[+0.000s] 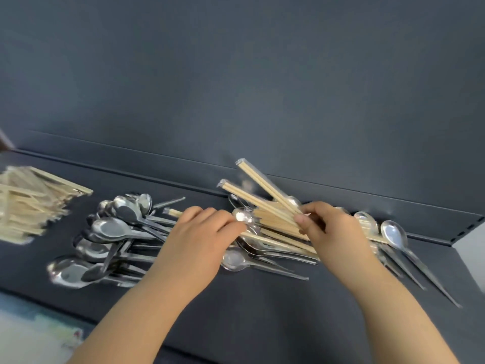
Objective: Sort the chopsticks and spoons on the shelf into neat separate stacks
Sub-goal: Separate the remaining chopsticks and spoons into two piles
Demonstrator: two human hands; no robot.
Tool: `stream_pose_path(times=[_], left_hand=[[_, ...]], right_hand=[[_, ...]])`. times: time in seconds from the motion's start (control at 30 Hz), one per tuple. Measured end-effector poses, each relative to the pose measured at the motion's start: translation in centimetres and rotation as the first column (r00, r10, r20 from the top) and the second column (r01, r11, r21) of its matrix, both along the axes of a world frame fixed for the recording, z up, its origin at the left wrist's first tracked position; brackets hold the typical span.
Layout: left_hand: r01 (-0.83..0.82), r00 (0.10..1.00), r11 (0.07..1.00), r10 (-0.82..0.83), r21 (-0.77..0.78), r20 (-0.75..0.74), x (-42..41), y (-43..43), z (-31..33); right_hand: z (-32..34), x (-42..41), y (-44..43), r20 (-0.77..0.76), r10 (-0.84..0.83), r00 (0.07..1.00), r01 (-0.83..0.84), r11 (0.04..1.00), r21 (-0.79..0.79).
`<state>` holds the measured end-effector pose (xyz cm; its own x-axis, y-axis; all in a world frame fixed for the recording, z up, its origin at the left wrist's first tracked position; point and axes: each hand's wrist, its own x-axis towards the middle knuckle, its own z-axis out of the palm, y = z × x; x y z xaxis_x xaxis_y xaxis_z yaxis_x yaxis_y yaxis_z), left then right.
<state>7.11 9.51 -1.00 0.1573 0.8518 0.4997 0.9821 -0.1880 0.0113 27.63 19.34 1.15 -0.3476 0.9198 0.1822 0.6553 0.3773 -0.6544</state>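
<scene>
Wooden plastic-wrapped chopsticks [265, 203], pinched in a loose fan by the right hand [333, 232], could slip; the left hand [199, 237] grips another pair [173, 213].

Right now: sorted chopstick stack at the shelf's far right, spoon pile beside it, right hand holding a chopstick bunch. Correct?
Wrong side: the head view shows the sorted chopstick stack at the far left of the shelf. The spoon pile is beside it, and the right hand holds a chopstick bunch.

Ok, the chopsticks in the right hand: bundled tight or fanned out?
Fanned out. The right hand grips the chopsticks at one end, and their far ends splay apart at different angles.
</scene>
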Motion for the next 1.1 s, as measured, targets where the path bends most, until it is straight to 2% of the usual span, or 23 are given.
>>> stream_pose_path(times=[0.23,0.4,0.53,0.73,1.0,1.1], left_hand=[[0.083,0.996,0.996,-0.084,0.036,0.029,-9.6,-2.8,0.5],[0.163,0.986,0.987,-0.163,-0.001,0.022,-20.7,-5.9,1.3],[0.182,0.982,0.983,-0.181,-0.013,0.050,-30.1,-8.2,1.0],[0.082,0.992,0.992,-0.073,-0.092,0.103,-41.1,-11.4,0.2],[-0.009,0.993,0.985,0.029,-0.171,0.117,-49.4,-11.7,-2.1],[-0.010,0.992,0.980,0.035,-0.201,0.121,-50.6,-10.7,-2.9]], right_hand=[[1.1,-10.0,-4.0,-0.018,-0.034,0.999,0.034,0.999,0.002],[1.2,-20.9,-8.3,-0.080,-0.047,0.996,0.048,0.999,0.016],[0.9,-29.5,-11.5,-0.085,-0.040,0.996,0.036,0.999,-0.038],[0.8,-39.3,-14.0,0.028,0.076,0.997,-0.074,0.995,-0.064],[-0.4,-50.1,-13.0,0.165,0.233,0.958,-0.214,0.969,-0.123],[-1.2,-53.6,-12.5,0.273,0.272,0.923,-0.255,0.962,-0.096]])
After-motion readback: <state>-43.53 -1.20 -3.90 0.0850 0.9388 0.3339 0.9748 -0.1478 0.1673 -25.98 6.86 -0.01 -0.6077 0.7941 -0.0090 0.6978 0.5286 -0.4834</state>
